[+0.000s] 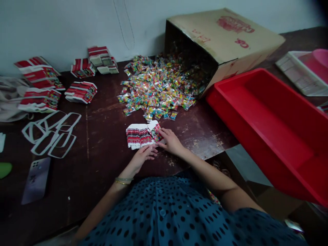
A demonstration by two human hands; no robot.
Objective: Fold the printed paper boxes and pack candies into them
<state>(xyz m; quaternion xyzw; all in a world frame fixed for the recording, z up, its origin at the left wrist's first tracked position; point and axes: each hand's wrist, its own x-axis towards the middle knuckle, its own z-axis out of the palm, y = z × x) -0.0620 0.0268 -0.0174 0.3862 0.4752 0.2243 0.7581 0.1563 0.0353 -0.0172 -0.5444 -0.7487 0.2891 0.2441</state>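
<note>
A fanned row of flattened small red-and-white candy boxes point(139, 136) lies on the dark table in front of me. At its right end, one printed candy box point(155, 132) sits at an angle over the others, with its white flap up. My right hand point(172, 141) grips this box's right side between thumb and fingers. My left hand point(143, 157) is at the near edge of the row, fingers loosely stretched and apart, tips close to the right hand's thumb. Beyond the row spreads a heap of small clear packets of colourful candy point(159, 87).
A cardboard carton point(230, 37) lies on its side, spilling packets. An empty red tub point(269, 112) stands at right. Stacks of flat boxes point(42, 99) are at left, with white paper bands point(55, 133) and a phone point(36, 180) nearer.
</note>
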